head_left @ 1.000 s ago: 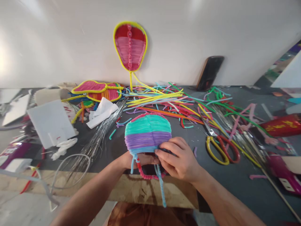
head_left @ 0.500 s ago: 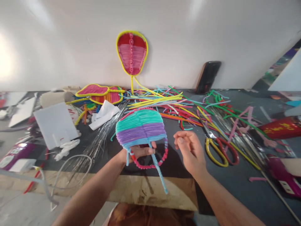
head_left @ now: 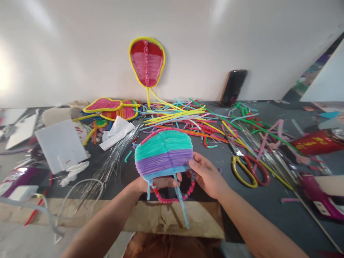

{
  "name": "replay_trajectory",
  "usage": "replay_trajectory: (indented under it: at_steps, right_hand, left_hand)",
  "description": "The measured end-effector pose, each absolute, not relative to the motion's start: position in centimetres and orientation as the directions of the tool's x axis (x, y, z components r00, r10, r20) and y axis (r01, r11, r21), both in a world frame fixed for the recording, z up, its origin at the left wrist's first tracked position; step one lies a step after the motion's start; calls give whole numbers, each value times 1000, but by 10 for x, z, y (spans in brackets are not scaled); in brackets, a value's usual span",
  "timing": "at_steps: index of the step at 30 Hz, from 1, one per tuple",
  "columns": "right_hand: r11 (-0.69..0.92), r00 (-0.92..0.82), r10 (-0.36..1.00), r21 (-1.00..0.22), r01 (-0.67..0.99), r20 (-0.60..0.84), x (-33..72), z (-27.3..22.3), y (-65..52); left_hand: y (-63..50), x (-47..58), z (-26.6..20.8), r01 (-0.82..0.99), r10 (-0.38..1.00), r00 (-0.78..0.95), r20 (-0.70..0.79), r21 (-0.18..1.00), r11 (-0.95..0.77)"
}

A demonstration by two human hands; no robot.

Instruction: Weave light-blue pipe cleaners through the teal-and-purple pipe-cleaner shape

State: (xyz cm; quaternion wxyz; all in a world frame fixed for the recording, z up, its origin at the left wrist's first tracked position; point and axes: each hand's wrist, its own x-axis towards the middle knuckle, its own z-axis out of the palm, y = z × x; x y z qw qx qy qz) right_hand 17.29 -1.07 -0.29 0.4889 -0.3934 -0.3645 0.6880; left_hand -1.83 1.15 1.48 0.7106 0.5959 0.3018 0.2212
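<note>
A round pipe-cleaner fan [head_left: 165, 154] is held up over the near table edge, banded in teal, purple and light blue with a pink wrapped rim. Its lower part is an open loop, and a light blue pipe-cleaner strand hangs down from the middle. My left hand [head_left: 159, 182] grips it from below, thumb on the central strand, the other fingers partly hidden behind. At the right rim, my right hand [head_left: 208, 173] pinches the fan's edge by the purple and blue bands. Scissors [head_left: 248, 168] with yellow and red handles lie right of that hand.
Loose pipe cleaners [head_left: 177, 114] spread along the back. A finished red-and-pink fan [head_left: 147, 62] stands against the white wall, near a leaning phone [head_left: 233, 87]. Bare wires [head_left: 115, 163], white card [head_left: 61, 146] and a purple glue gun [head_left: 20, 177] lie left; a red can [head_left: 319, 141] lies right.
My right hand has moved left and closed on the fan's right edge. The fan, in my left hand, sits slightly lower and further right.
</note>
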Motion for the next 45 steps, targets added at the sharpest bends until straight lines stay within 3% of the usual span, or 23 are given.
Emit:
replay_trajectory:
  at_steps: [3, 6, 10, 13, 15, 19, 23, 27, 31, 35, 38, 41, 43, 45]
  right_hand:
    - [-422, -323, 899, -778, -465, -294, 168, 4, -14]
    - [-422, -210, 906, -732, -535, -369, 167, 10, -14]
    - [-270, 14, 942, -783, -561, -334, 174, 14, -10]
    - [-81, 198, 958, -855, -513, -209, 180, 13, -6]
    - [-11, 282, 947, -893, -450, -153, 183, 12, -6]
    - [27, 294, 952, -935, -354, -84, 184, 6, -10]
    - [59, 254, 967, -945, -321, -25, 182, 0, -15]
    - [80, 221, 975, -935, -345, 2, 177, -4, -18]
    - [74, 183, 983, -926, -370, 5, 177, -4, -20]
    - [170, 149, 977, -976, -136, 150, 180, 0, -26]
    - [403, -69, 914, -914, 53, 399, 182, 5, -31]
    - [552, -140, 830, -830, 77, 540, 184, 10, -32]
    - [514, -39, 858, -856, 60, 512, 187, 10, -30]
    - [403, 94, 911, -915, -6, 401, 188, 7, -26]
  left_hand:
    - [9, -16, 14, 32, 687, 710, -157, 981, 191]
    - [11, -15, 6, 5, 761, 618, -196, 969, 246]
    - [25, -21, -1, -135, 924, 261, -278, 938, 321]
    - [35, -26, 3, -301, 973, -36, -229, 931, 208]
    - [35, -25, 7, -290, 978, -118, -170, 948, 130]
    - [20, -12, 13, 83, 1000, 0, -3, 997, 3]
    - [7, 4, 21, 484, 947, 159, 279, 814, -321]
    - [2, 14, 27, 595, 869, 318, 380, 634, -494]
    - [-2, 24, 27, 707, 862, 324, 390, 505, -494]
    - [-1, 32, 28, 772, 916, 266, 300, 503, -389]
    - [1, 29, 28, 663, 955, 220, 197, 688, -294]
    - [4, 19, 26, 250, 972, 237, 13, 965, -74]
    - [7, 11, 23, -66, 942, 319, -104, 989, 131]
    - [10, 4, 20, -304, 891, 431, -144, 906, 294]
